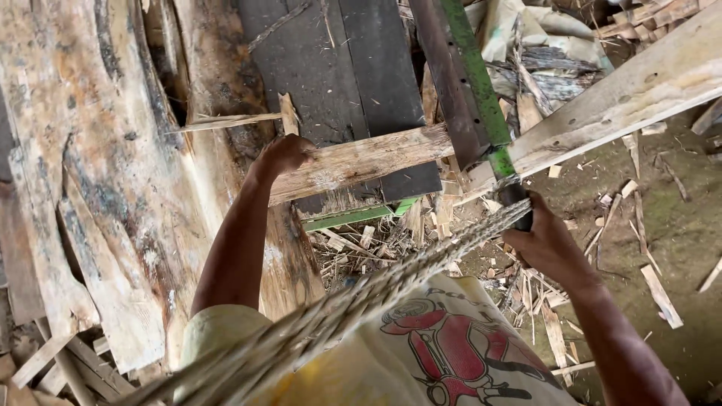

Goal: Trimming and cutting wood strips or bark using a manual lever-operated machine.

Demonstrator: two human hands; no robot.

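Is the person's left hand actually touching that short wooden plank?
Touching. The head view shows the left hand closed over the near end of the wooden plank, with no gap between them.

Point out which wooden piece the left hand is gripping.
The short weathered plank lying crosswise over the dark boards: the left hand clasps its near end. The longer pale beam slanting up to the right goes untouched.

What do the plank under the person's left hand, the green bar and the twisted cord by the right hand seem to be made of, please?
Plank: raw, weathered wood, with pale splintered grain and a frayed end. Green bar: probably painted metal, being straight-edged with evenly punched holes. Twisted cord: seemingly plant-fibre rope, with dull tan twisted strands. The left hand rests on the plank; the right hand grips a dark handle.
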